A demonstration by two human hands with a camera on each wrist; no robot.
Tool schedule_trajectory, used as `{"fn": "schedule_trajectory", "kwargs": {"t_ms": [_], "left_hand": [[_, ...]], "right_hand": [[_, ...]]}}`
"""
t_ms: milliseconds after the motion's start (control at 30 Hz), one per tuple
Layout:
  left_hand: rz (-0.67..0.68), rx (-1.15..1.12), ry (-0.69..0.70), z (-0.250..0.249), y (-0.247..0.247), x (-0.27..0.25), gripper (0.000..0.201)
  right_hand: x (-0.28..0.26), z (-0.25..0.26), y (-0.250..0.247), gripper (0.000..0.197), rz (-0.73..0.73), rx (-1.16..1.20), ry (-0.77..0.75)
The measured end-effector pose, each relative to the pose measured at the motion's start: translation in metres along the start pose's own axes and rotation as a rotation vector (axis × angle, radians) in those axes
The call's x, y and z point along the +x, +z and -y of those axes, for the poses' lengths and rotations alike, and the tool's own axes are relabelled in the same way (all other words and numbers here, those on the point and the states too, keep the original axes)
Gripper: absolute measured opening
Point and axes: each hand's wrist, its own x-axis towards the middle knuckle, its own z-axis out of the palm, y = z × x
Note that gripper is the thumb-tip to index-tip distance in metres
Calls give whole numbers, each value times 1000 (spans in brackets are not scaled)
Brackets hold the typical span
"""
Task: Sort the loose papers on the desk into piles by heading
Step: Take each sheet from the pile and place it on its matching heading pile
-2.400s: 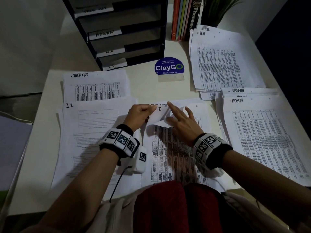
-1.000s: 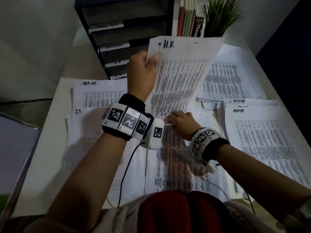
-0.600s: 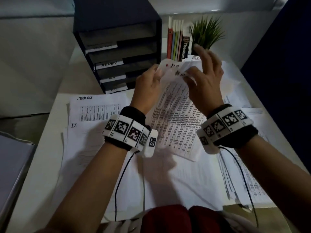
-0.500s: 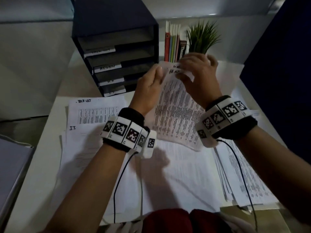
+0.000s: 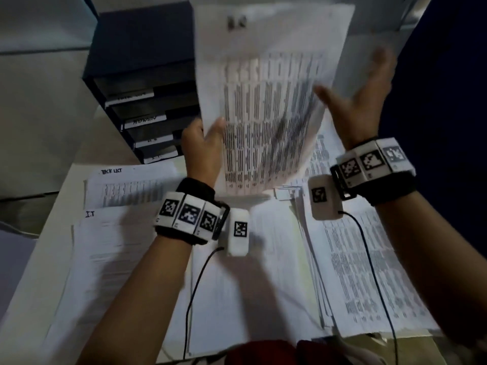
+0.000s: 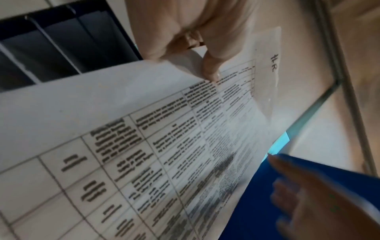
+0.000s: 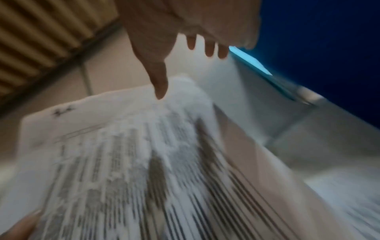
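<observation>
Your H.R. sheet [image 5: 266, 83] is up in the air above the bench [image 5: 39, 259], standing nearly upright with its long axis running up and away from you, heading at the top edge and table rows facing you. Your left hand [image 5: 203, 151] pinches its left edge low down, thumb on the printed face. Your right hand [image 5: 355, 101] is spread open at the sheet's right edge, fingers straight; blur hides whether it touches. Below lie the I.T. pile [image 5: 110, 259], the task list pile [image 5: 126, 185] and another stack [image 5: 369, 272] on the right. The tray organizer [image 5: 142, 83] stands behind.
</observation>
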Motion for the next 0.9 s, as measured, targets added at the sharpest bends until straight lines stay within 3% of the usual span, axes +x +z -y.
{"fn": "schedule_trajectory", "kwargs": {"t_ms": [67,133,200,233,300,367,500,567,633,700,767,833,900], "left_hand": [[-38,-86,-25,-3,15,5,19],[-60,-176,-79,1,31,9,20],[-67,-176,-125,11,47,13,15],[-51,-157,-147,18,54,14,11],[-8,-94,-219,34,65,11,10],[31,80,-282,52,72,3,28],[292,488,-426,95,71,-29,44],[437,691,-500,115,64,-44,66],[552,1039,-519,122,55,-56,83],[568,1222,-533,124,46,-66,93],[518,1238,-572,127,35,-73,104],[457,1225,-616,130,22,-76,112],[415,1229,-656,128,7,-79,114]], "right_hand": [[-6,-31,-16,97,238,235,384],[-16,-63,-26,65,466,417,636],[-26,-87,-32,17,441,406,689],[-27,-94,-35,6,379,367,706],[-25,-105,-40,9,237,349,771],[-20,-115,-44,10,149,362,857],[-15,-149,-46,20,206,199,961],[-15,-164,-43,19,253,122,1040],[-14,-175,-37,15,287,34,1059],[-12,-187,-29,13,328,-72,1024],[-11,-189,-21,10,376,-167,983],[-10,-188,-13,24,405,-268,947],[-10,-180,-7,35,339,-452,858]]}}
